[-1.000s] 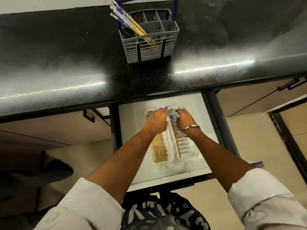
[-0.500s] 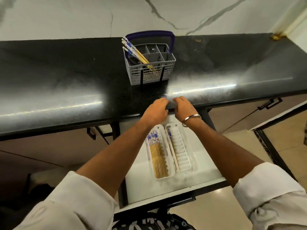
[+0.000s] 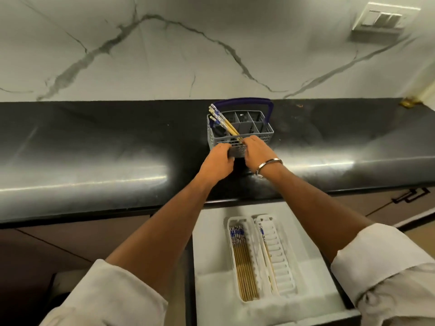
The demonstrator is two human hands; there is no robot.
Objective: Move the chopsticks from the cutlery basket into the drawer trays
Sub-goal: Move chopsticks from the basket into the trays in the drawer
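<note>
The grey cutlery basket (image 3: 263,131) with a blue handle stands on the black counter. Several blue-and-white topped chopsticks (image 3: 222,121) lean to the left out of its front-left compartment. My left hand (image 3: 217,160) is curled against the basket's front wall near its left corner. My right hand (image 3: 256,150), a metal bangle on its wrist, reaches the front rim close to the chopsticks' lower ends; its fingertips are hidden. In the open white drawer (image 3: 211,231) below lie two white trays: the left tray (image 3: 231,262) is filled with chopsticks, and the right tray (image 3: 282,255) holds one or two.
The black counter (image 3: 94,149) runs the full width, backed by a white marble wall. A switch plate (image 3: 383,18) sits on the wall at upper right. Cabinet fronts with dark handles (image 3: 409,196) lie to the right of the drawer.
Both hands have risen from the drawer trays, passed the counter edge and reached the front of the basket. The view has tilted upward, showing more wall.
</note>
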